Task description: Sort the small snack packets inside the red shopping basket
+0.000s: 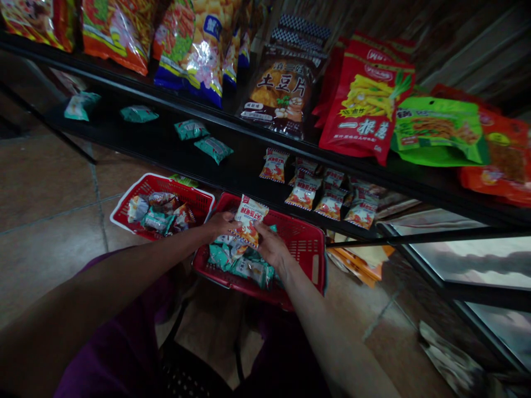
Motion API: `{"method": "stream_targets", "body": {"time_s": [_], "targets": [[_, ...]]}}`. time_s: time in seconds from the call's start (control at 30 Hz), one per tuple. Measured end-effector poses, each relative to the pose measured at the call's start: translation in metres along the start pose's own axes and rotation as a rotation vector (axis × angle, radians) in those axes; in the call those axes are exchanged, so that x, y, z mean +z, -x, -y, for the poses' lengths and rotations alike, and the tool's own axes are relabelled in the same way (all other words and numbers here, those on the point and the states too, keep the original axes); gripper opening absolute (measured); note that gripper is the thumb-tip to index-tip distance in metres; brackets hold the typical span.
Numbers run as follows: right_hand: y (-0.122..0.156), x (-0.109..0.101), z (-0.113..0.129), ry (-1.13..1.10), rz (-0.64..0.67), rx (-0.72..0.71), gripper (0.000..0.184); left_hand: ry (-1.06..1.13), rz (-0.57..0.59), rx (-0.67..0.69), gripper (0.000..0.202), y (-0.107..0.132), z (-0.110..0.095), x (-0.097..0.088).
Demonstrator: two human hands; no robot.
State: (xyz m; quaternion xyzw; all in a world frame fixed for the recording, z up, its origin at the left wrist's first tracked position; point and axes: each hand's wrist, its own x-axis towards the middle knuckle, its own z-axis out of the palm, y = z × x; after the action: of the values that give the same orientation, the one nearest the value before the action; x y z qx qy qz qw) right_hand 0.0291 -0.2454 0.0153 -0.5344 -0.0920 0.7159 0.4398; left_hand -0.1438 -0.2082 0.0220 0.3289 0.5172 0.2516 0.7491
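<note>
Between my two hands is a small white and orange snack packet [249, 220], held upright over a red basket [305, 251]. My left hand [222, 225] grips its left edge, and my right hand [271, 246] pinches the lower right side. Under the packet, several teal snack packets [251, 270] lie in the basket, mixed with a few white and orange ones. To the left stands a second red basket with a white rim [124, 200], holding teal and brownish packets [159, 220].
The lower black shelf [244, 179] carries white and orange packets [302, 190] in a group and scattered teal packets [213, 148]. Large snack bags [360, 99] line the shelf above. Orange and yellow paper [359, 262] lies on the floor at right, near a glass-fronted frame [468, 249].
</note>
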Motion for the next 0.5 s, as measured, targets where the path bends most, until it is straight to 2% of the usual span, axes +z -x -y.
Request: {"method": "stream_targets", "body": {"time_s": [0.07, 0.23, 0.5], "targets": [[0.0018, -0.0007, -0.0023, -0.014, 0.005, -0.026, 0.023, 0.01, 0.029, 0.002, 0.029, -0.0001, 0.0011, 0.0009], [0.0063, -0.0017, -0.0016, -0.029, -0.079, -0.081, 0.022, -0.003, 0.09, -0.037, 0.038, -0.0013, 0.0031, 0.0043], [0.0067, -0.0067, -0.005, -0.067, -0.133, -0.096, 0.017, 0.087, 0.097, -0.083, 0.034, -0.0003, 0.0035, 0.0094]]}}
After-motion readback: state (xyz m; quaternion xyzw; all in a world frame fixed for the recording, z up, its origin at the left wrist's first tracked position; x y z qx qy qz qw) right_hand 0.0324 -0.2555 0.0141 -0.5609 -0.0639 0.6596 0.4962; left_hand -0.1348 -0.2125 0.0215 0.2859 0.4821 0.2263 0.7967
